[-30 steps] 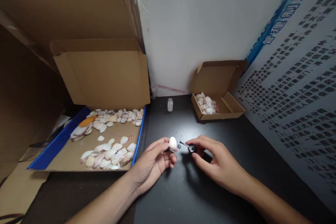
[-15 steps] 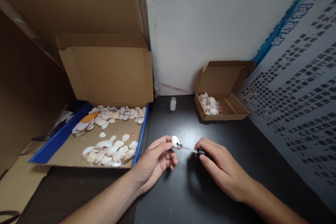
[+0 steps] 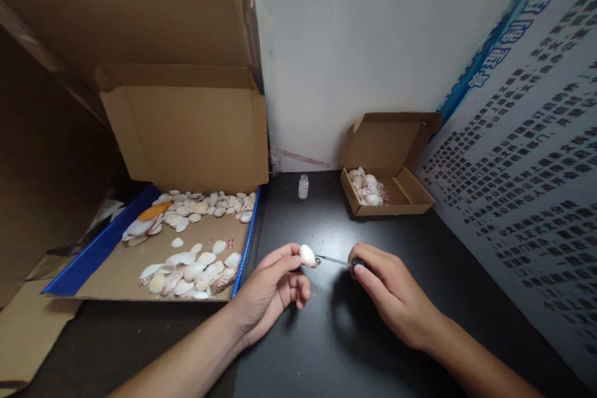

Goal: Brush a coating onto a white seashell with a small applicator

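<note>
- Nearest, both forearms run out of view at the bottom edge, and here's the left hand (image 3: 273,286) with thumb and index fingers pinching a shell (image 3: 306,255), the others curled loosely below; the part of the shell under the thumb is hidden.
- Across from it, the right hand (image 3: 392,298) has its fingers closed around the black cap (image 3: 357,266) of a thin brush (image 3: 334,260), most of that cap covered.
- The dark brush tip is right by the shell's edge; touching or just short of it, one cannot tell.
- A small dark round spot (image 3: 318,260) sits there too, too tiny to make out.
- Between the hands, the shell is held up above the black counter (image 3: 289,354): small, white, fan-shaped, ribbed, its outer side showing.
- Off to the left, a blue-edged box (image 3: 88,258) carries loose shells, its side wall bordering the working stretch of counter.
- Farther back, counter surface stretches from the hands to a little glass bottle (image 3: 303,188), its label unreadable from here.
- Right of that, a smaller cardboard box (image 3: 392,208) stands lid up, shells heaped at its left.
- And at the back, a white wall (image 3: 298,62) rises, meeting a printed panel (image 3: 513,168) cut off at right.
</note>
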`<state>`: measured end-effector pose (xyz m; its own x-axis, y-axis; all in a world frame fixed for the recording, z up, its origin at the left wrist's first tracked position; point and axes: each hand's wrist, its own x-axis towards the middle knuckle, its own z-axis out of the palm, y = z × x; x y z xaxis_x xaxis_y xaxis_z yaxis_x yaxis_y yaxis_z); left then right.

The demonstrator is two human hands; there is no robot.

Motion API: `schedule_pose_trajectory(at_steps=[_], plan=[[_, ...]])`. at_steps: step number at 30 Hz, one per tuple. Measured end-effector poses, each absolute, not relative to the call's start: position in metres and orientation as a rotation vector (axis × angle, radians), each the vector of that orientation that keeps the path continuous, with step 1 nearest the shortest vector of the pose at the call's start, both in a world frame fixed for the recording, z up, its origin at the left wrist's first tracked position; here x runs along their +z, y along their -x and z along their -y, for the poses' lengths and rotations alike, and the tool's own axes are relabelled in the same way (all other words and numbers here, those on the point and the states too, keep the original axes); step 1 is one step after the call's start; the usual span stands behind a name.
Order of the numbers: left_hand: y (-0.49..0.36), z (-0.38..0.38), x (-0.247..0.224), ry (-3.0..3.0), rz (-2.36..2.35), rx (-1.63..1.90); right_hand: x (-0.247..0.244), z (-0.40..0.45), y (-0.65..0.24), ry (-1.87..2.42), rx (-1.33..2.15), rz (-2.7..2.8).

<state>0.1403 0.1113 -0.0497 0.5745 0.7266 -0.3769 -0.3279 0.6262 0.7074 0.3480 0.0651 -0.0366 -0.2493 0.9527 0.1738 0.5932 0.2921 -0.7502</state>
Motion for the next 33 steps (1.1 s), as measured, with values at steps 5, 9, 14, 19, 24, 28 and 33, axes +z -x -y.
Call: schedule_pose_trajectory(at_steps=[5,9,14,19,24,28,33], plan=[[-0.1397,-0.1122,-0.0522,-0.641,-0.706,0.667,-0.0373,-0.0637,-0.3476,1.293,0.752,1.955],[-0.1387,-0.1108,-0.0534,-0.647,-0.700,0.650,-0.0384,-0.0633,-0.3458,1.353,0.741,1.971],[-0.1403,-0.1104,-0.0498,-0.616,-0.688,0.703,-0.0375,-0.0627,-0.3472,1.288,0.710,1.928],[-0.1406,-0.1105,-0.0496,-0.626,-0.680,0.701,-0.0376,-0.0612,-0.3445,1.275,0.774,1.995],[-0.1395,-0.1113,-0.0527,-0.632,-0.705,0.688,-0.0383,-0.0625,-0.3461,1.337,0.678,1.934],[-0.1393,-0.1112,-0.0529,-0.641,-0.717,0.673,-0.0378,-0.0609,-0.3461,1.249,0.702,1.960],[-0.1393,-0.1106,-0.0517,-0.652,-0.708,0.669,-0.0386,-0.0610,-0.3442,1.343,0.680,1.979]])
